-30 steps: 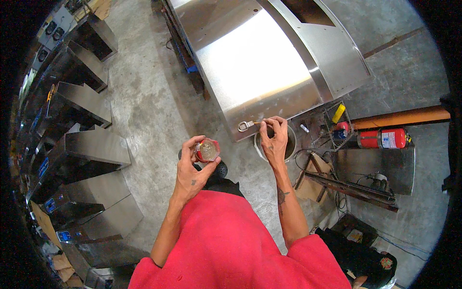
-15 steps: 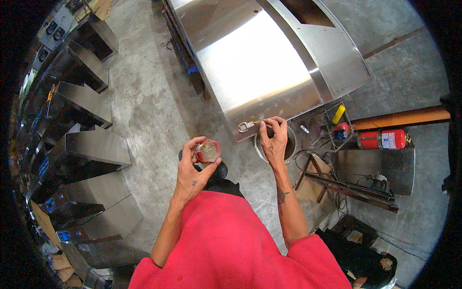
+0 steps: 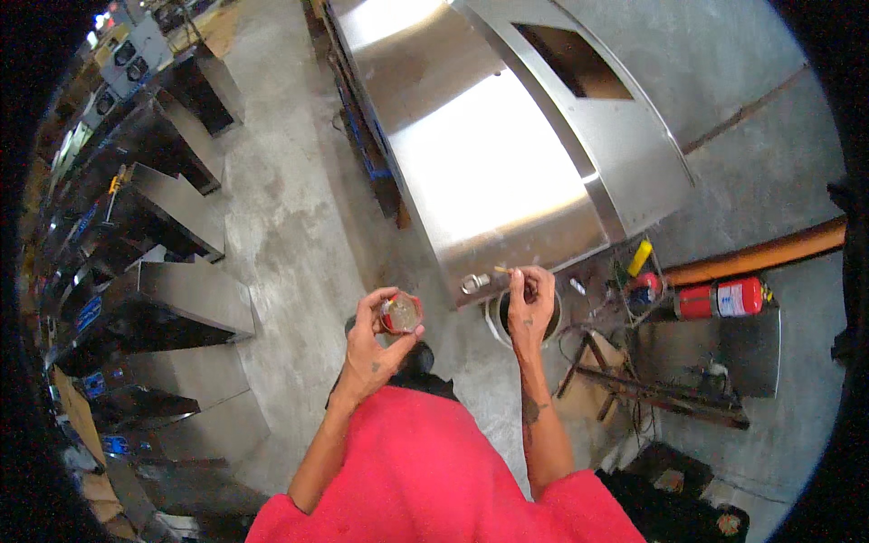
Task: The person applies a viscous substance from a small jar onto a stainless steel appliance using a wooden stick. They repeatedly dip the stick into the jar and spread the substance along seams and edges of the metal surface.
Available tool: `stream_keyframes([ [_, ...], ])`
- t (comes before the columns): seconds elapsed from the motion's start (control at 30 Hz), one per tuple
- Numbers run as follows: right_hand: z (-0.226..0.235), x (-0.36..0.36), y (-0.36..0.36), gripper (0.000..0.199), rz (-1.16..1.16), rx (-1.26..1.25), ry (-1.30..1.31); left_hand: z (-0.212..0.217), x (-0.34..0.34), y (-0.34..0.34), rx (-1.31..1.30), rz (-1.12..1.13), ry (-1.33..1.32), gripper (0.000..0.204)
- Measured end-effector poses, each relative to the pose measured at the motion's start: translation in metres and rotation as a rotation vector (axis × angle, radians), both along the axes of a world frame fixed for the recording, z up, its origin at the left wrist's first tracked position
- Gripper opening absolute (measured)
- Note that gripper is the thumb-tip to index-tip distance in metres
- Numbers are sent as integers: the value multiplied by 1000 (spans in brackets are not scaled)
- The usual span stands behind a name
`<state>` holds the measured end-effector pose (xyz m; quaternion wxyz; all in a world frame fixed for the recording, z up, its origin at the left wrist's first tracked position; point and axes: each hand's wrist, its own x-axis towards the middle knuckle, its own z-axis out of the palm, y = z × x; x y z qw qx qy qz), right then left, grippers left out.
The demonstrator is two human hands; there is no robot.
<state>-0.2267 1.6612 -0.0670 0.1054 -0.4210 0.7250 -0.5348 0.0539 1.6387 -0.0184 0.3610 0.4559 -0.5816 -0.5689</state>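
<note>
My left hand [image 3: 369,351] grips a small round jar [image 3: 403,313] with red on its side, fingers and thumb around it; it looks clear or pale on top. My right hand [image 3: 530,315] pinches a thin yellowish stick [image 3: 501,269] whose tip points left. Just left of the stick, a metal ring-shaped fitting [image 3: 475,283] lies at the near corner of a large shiny sheet-metal panel [image 3: 489,163]. A gap shows between the stick's tip and the fitting. Below my right hand stands a round white-rimmed bucket [image 3: 493,328], partly hidden by it.
A wire rack [image 3: 634,303] with a yellow item stands right of the bucket. Further right are a red fire extinguisher [image 3: 720,299] and an orange beam [image 3: 760,252]. Several metal housings [image 3: 195,294] line the left. A person in dark clothing [image 3: 670,507] is at lower right.
The view has shifted, so the panel and both hands sit lower in the picture. The stick has moved slightly away from the metal fitting. Both hands keep their hold.
</note>
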Motion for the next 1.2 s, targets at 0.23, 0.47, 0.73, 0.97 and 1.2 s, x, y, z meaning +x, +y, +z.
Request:
stream_keyframes([
  [0.23,24,27,-16,11,72,-32,-169,-6,22,-30,-43,67,195,70],
  [0.47,42,122,-86,12,218,-27,-357,-13,85,-92,15,158,180,71],
  [0.73,67,269,-231,13,387,-113,-404,8,212,-205,-52,252,56,73],
  [0.97,77,359,-357,12,453,-141,-456,15,299,-321,-42,314,-1,72],
  [1.2,71,383,-508,14,506,-72,-507,-7,320,-458,-15,379,39,74],
])
